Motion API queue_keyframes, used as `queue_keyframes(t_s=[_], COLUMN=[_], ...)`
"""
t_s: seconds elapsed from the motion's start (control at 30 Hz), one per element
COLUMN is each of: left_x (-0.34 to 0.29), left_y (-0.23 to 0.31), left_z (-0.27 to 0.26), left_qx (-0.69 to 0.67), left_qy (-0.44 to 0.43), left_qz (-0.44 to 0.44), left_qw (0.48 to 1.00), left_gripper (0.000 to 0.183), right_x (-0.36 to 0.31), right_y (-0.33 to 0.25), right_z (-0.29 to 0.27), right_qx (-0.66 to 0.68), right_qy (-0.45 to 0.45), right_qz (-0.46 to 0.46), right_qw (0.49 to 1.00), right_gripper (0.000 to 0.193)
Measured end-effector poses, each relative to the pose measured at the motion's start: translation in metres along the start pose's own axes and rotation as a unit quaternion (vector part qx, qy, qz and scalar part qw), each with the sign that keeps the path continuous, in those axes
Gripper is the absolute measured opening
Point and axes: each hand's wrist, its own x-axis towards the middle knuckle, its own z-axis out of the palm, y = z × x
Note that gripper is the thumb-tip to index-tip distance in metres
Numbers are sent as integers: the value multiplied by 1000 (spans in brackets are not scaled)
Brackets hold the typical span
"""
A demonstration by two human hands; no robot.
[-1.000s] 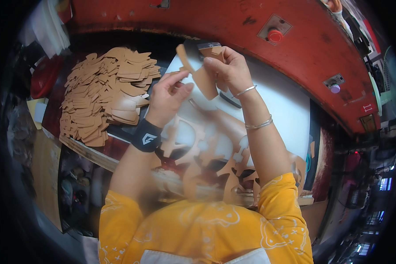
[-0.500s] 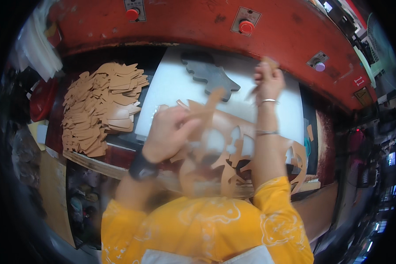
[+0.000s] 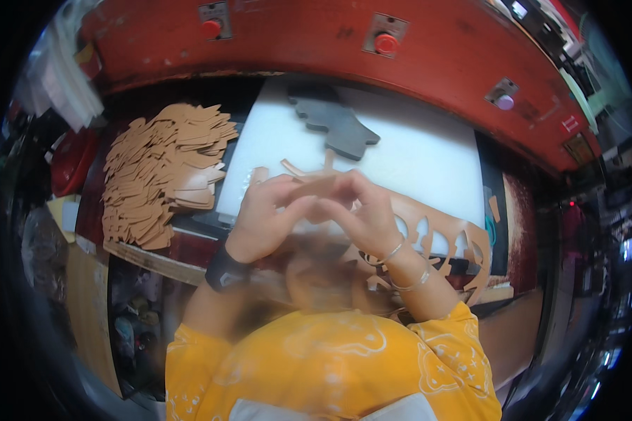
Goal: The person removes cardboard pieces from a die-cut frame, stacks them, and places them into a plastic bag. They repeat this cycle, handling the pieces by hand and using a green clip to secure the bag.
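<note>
Close together over the near edge of the white board, my left hand and my right hand are both closed on a tan leather-like cut piece. Its lower part is hidden by my fingers. A narrow tan strip shows just beyond my fingertips. Farther back on the board lies a dark grey cutting die with a wavy outline. Under and right of my right wrist spreads a tan sheet full of cut-out holes.
A big heap of tan cut pieces lies left of the board. Behind stands a red machine beam with a red push button, another red button and a pale purple knob. A wooden edge runs along the near left.
My right hand has come from the far right of the board, near the red beam, back to my left hand. The tan piece is now between both hands.
</note>
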Motion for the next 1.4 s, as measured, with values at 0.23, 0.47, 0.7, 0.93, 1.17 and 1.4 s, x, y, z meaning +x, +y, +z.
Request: queue_keyframes(t_s=[0.23, 0.47, 0.7, 0.93, 1.17, 1.4], left_x=[-9, -14, -27, -19, 85, 137], left_y=[-15, -59, -62, -32, 4, 34], left_z=[-23, -68, -40, -33, 19, 143], left_qx=[-144, -313, -350, -372, -309, -320], left_qy=[174, 148, 165, 171, -52, -272], left_qz=[-56, -29, -27, 13, 117, 39], left_qw=[972, 938, 922, 912, 942, 907], left_gripper=[44, 34, 25, 30, 48, 46], right_x=[-49, -58, -28, -74, -200, -362], right_y=[46, 71, 67, 15, -52, -142], right_z=[-74, -65, -56, -84, -102, -52], right_qx=[-202, -419, -398, -278, -253, -199], right_qy=[-22, 14, -122, -89, 39, 409], right_qz=[103, 18, 201, 203, 269, 454], right_qw=[974, 908, 887, 935, 928, 766], right_gripper=[43, 74, 60, 28, 25, 21])
